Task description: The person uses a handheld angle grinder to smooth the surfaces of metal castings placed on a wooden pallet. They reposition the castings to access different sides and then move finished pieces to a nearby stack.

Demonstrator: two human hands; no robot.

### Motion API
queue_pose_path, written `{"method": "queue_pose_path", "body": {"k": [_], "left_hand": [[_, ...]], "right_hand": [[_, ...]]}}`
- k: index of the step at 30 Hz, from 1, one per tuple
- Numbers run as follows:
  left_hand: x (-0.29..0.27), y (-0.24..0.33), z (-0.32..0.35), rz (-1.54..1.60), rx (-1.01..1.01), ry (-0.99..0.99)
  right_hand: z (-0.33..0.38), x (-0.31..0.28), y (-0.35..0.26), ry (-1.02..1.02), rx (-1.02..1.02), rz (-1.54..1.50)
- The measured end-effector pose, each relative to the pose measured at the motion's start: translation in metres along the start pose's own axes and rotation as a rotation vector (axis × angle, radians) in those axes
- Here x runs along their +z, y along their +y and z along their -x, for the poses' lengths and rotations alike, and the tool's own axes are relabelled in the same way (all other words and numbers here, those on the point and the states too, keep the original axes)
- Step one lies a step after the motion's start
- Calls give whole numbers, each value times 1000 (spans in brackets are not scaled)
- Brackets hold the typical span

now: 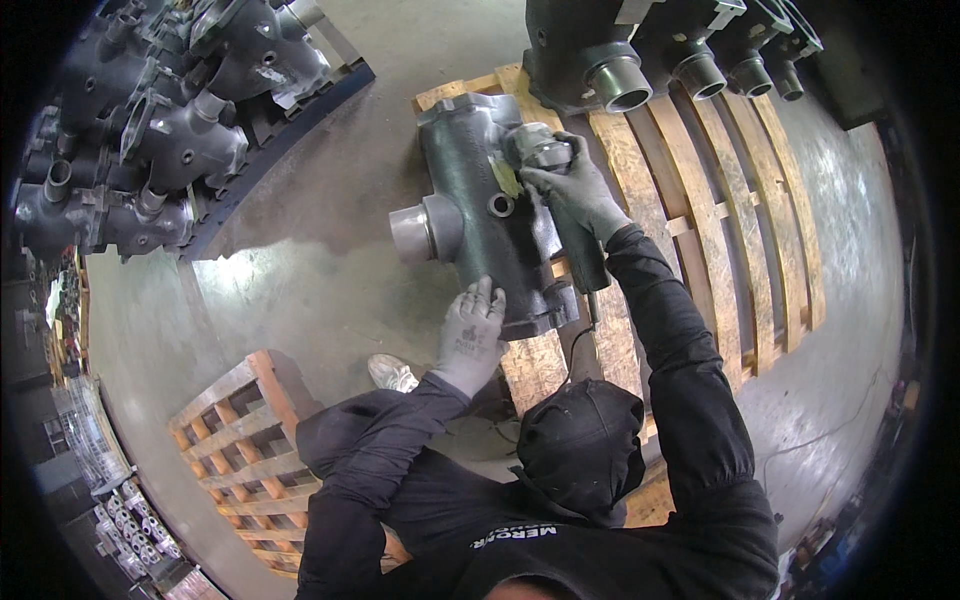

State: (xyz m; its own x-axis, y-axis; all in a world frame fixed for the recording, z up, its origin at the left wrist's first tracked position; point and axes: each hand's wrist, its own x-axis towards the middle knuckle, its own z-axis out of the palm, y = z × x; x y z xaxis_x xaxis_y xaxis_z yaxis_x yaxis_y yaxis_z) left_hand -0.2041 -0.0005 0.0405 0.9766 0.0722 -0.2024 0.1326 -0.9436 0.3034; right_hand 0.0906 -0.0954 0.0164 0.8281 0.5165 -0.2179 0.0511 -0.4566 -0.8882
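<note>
Concrete floor [300, 270], grey and shiny, runs under everything in the head view. Two wooden pallets show: one large pallet [720, 200] ahead and one smaller pallet [250, 450] at the lower left.

On the near-left corner of the large pallet lies one dark cast valve body [480, 210], long and blocky, with a pale round flange sticking out to its left side. The left hand [470, 335], in a grey glove, rests flat with fingers spread on the near end of this casting, not curled round anything. The right hand [575, 190], in a darker glove, is closed round one angle grinder [555, 175], whose head sits against the upper right face of the casting; the tool's dark handle runs back toward the person, and a cable hangs from its end.

Along the far edge of the large pallet stand four more dark castings [660, 60] in a row, each with a round open port facing this way. At the upper left is a crowded heap of grey castings [170, 120]; their number cannot be counted for certain.
</note>
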Motion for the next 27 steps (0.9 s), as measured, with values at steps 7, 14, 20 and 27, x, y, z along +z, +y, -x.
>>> {"method": "queue_pose_path", "body": {"k": [7,14,20,27], "left_hand": [[-5,-1,1,51,-2,13],[-5,1,-2,-20,-22,-37],[-3,-1,-1,-13,-7,-3],[-2,0,0,5,-22,0]], "right_hand": [[-6,-8,-6,88,140,96],[19,1,-29,-8,-40,136],[22,4,-50,-18,-88,176],[20,7,-57,29,-39,263]]}}
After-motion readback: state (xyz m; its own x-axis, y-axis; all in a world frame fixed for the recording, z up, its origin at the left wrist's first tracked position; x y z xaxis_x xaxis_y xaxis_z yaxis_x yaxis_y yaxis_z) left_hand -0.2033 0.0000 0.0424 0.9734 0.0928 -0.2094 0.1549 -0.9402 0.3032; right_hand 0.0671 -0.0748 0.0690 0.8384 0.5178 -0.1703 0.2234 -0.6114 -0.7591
